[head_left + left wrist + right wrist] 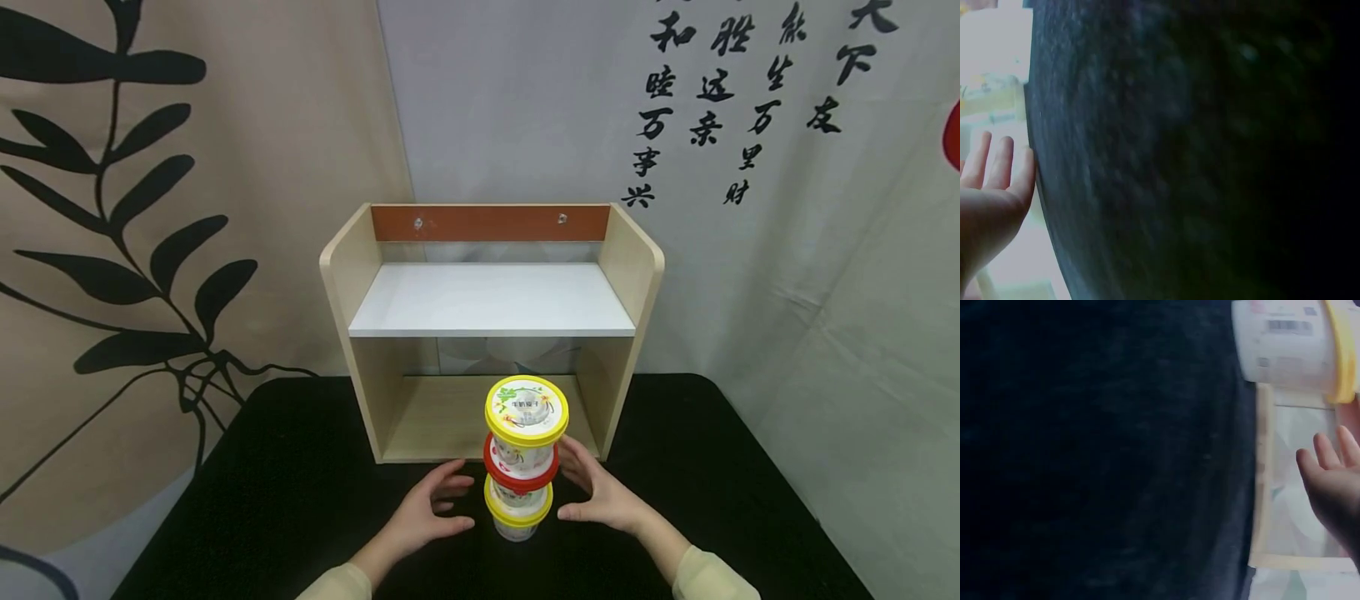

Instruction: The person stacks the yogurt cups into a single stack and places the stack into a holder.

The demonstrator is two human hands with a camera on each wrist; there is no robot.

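Three lidded paper cups stand stacked upright on the black table, in front of the shelf. The top cup (527,410) has a yellow lid with printed flowers and writing, the middle cup (521,471) a red lid, and the bottom cup (517,517) a yellow lid. My left hand (427,512) is held to the left of the stack, a small gap between its fingers and the cups. On the right, my right hand (600,496) has its thumb and fingers spread, the fingertips close beside the red lid. A white cup (1291,347) shows above that hand in the right wrist view.
A small wooden shelf (491,300) with a white upper board and brown back rail stands at the rear of the black table (247,500). Behind it hangs a curtain (517,100) with painted leaves and dark characters.
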